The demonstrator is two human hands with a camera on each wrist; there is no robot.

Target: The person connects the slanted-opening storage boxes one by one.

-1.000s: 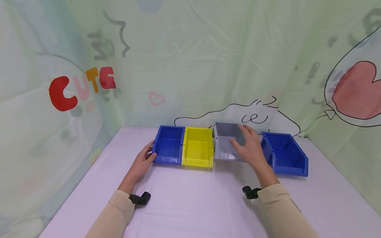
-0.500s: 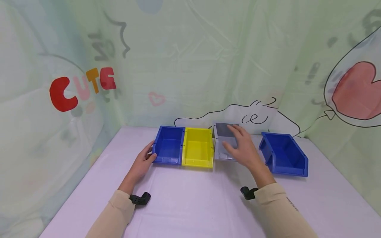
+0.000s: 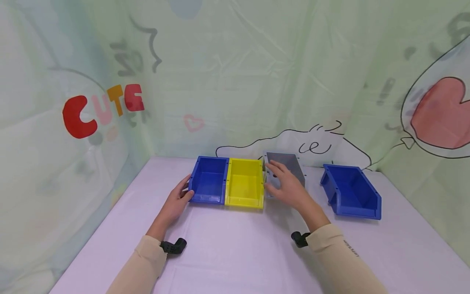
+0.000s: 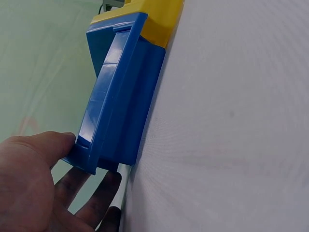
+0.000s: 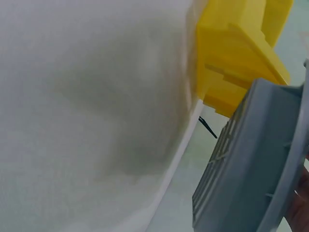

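My left hand [image 3: 176,204] grips the front left corner of a blue storage bin [image 3: 208,185]. In the left wrist view its thumb lies on the front rim and the fingers go under the corner. A yellow bin [image 3: 244,183] sits side by side with that blue one. My right hand [image 3: 288,190] reaches over a grey bin [image 3: 293,165], fingers extended toward its left wall beside the yellow bin. Seen from the right wrist, the grey bin [image 5: 265,154] is tilted, its ribbed side facing the camera; only bits of the hand show behind it.
Another blue bin [image 3: 354,190] stands apart at the right, turned at an angle. Behind the bins hangs a printed curtain [image 3: 235,81], close to the back edge of the white-covered table [image 3: 227,253].
My right hand has moved left, from the grey bin's right side across to its left wall. The left hand and all the bins look about where they were.
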